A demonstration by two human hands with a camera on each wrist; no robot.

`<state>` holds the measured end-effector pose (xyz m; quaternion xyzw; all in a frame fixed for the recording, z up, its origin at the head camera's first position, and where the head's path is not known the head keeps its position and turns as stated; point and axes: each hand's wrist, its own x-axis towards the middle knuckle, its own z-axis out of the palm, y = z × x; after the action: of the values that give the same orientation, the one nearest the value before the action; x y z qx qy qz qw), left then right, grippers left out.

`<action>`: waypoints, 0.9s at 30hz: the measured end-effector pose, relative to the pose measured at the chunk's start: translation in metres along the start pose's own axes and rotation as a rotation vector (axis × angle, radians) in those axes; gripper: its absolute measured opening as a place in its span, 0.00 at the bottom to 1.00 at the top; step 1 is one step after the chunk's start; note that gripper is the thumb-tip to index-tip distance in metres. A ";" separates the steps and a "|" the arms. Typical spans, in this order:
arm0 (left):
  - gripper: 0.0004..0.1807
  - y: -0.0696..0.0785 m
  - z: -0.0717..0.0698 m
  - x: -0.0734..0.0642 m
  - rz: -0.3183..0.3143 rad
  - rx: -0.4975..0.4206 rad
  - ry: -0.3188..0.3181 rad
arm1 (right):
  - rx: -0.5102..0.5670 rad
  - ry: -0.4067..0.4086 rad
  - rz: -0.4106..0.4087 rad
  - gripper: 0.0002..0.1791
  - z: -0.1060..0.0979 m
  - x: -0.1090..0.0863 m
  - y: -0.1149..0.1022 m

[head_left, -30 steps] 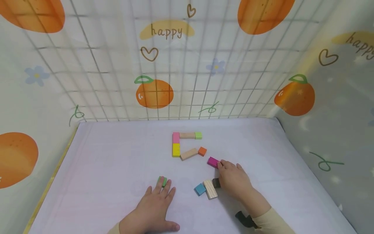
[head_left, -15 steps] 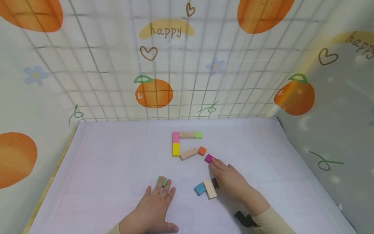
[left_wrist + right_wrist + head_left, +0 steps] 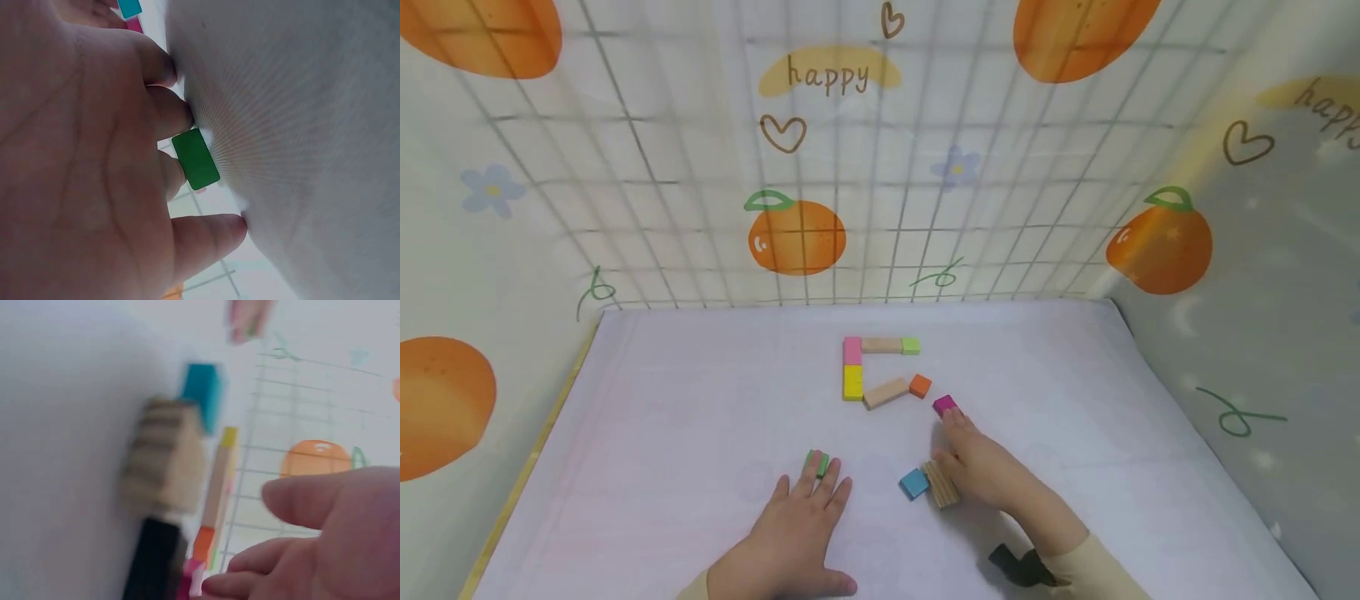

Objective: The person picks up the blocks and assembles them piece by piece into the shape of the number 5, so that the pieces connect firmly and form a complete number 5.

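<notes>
Left grip (image 3: 94, 156) with fingers outstretched, tips at the white worktop (image 3: 312, 137), green block (image 3: 195, 159) against the ring finger, blue block (image 3: 130, 7) and magenta block (image 3: 135, 25) off its index-finger side

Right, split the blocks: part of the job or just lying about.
Job, probably: magenta block, at right hand; green block, at left hand; pink block; yellow block; lime block; orange block; two plain blocks.
Lying about, probably: blue block; striped block; black block.

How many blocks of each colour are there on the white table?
Green blocks: 2
Plain wood blocks: 2
Striped wood block: 1
Pink block: 1
Yellow block: 1
Orange block: 1
Magenta block: 1
Blue block: 1
Black block: 1
Total visible: 11
</notes>
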<state>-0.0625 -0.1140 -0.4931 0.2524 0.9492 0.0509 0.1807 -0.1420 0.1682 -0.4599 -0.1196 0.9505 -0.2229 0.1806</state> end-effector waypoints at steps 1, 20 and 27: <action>0.65 0.000 0.000 0.000 0.000 -0.002 0.001 | 0.068 -0.011 0.003 0.37 -0.002 0.000 -0.003; 0.65 -0.003 0.000 0.001 -0.006 0.020 -0.004 | -0.201 0.050 -0.094 0.30 0.002 0.017 0.012; 0.65 -0.003 -0.001 0.000 -0.007 0.020 -0.007 | -0.235 0.052 -0.100 0.30 0.003 0.018 0.010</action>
<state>-0.0643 -0.1163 -0.4933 0.2511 0.9499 0.0400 0.1816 -0.1588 0.1704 -0.4719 -0.1813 0.9672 -0.1216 0.1295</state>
